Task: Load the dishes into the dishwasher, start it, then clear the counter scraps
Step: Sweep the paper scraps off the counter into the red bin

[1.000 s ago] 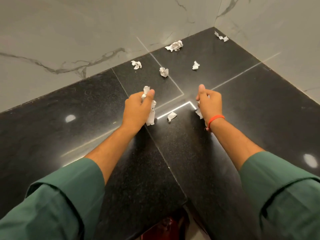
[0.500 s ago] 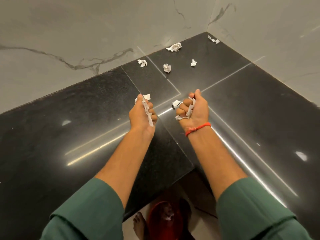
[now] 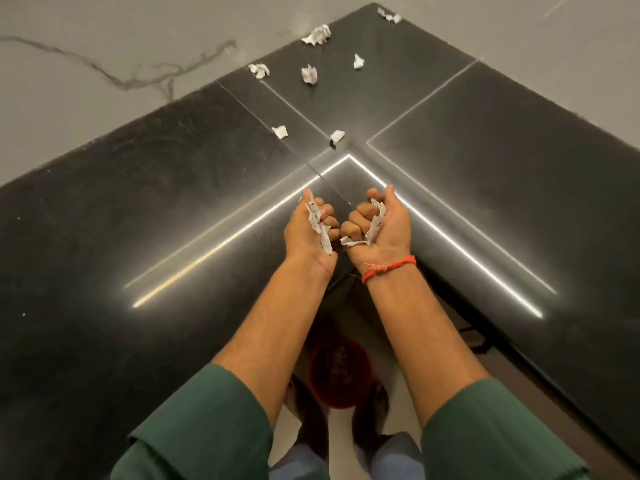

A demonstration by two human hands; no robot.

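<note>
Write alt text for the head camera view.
Both hands, left and right, grip crumpled paper scraps over a black corner counter. Seven more scraps lie toward the marble wall; a red bin sits on the floor below.

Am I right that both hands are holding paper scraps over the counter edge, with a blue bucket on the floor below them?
Nearly right: the bucket is red, not blue, as the head view shows. The left hand and right hand each grip crumpled paper scraps, with the bucket on the floor below them.
</note>
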